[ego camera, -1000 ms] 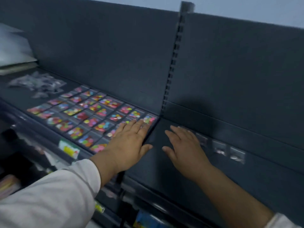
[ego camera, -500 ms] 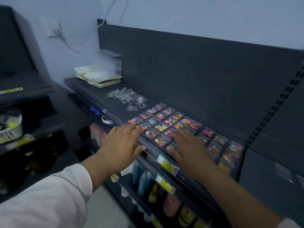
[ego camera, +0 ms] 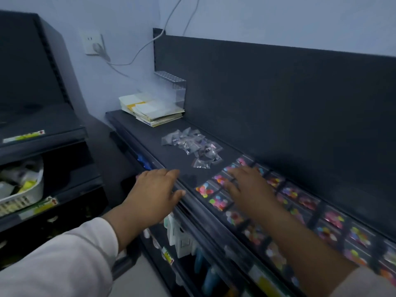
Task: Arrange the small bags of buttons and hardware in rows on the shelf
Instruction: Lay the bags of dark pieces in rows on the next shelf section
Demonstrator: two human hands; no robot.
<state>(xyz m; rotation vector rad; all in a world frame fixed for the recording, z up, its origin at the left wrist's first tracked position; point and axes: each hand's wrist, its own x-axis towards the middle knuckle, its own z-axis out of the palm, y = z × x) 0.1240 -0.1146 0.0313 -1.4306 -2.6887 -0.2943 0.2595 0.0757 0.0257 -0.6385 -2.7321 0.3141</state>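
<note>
Bags of coloured buttons (ego camera: 216, 203) lie in rows on the shelf (ego camera: 150, 146), from its middle to the right. The right grip (ego camera: 250, 189), fingers straight and empty, is flat over the left end of the rows. The left grip (ego camera: 154, 194), also flat and empty, is at the shelf's near edge. A loose pile of clear bags (ego camera: 192, 144) lies farther away.

Dim light; pale wall (ego camera: 267, 16) with a socket (ego camera: 92, 43), dark back panel (ego camera: 278, 99)

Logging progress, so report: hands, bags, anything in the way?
Both open: left hand at shelf edge, right hand over button bags in rows. Beyond them, loose bags piled, unsorted. Nothing between hands and pile.
</note>
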